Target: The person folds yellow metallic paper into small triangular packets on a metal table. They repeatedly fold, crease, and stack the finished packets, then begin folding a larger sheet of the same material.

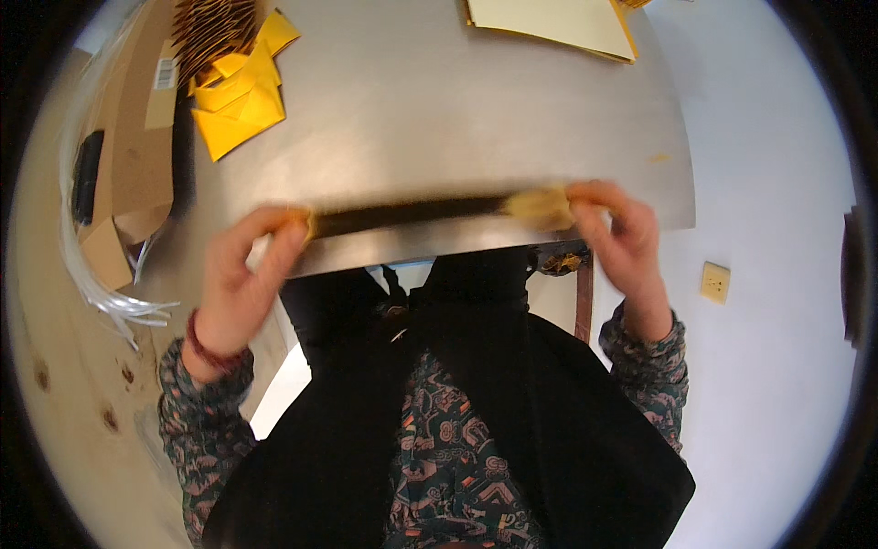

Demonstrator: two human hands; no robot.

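Note:
A long dark strip (412,213) with pale yellow ends stretches almost level between my two hands, over the near edge of the metal table (439,137). It is smeared by motion, so its exact kind does not show. My left hand (245,270) pinches one end between thumb and fingers. At the other end, my right hand (620,233) grips a wider yellowish flap. Both hands are closed on the strip.
Folded yellow paper pieces (242,105) lie at the far left, beside a fan of brown-edged folds (217,37). Pale sheets (558,23) rest at the far right. Left of the table are a cardboard box (137,137) and clear plastic strips (114,306). A wall socket (715,283) is at right.

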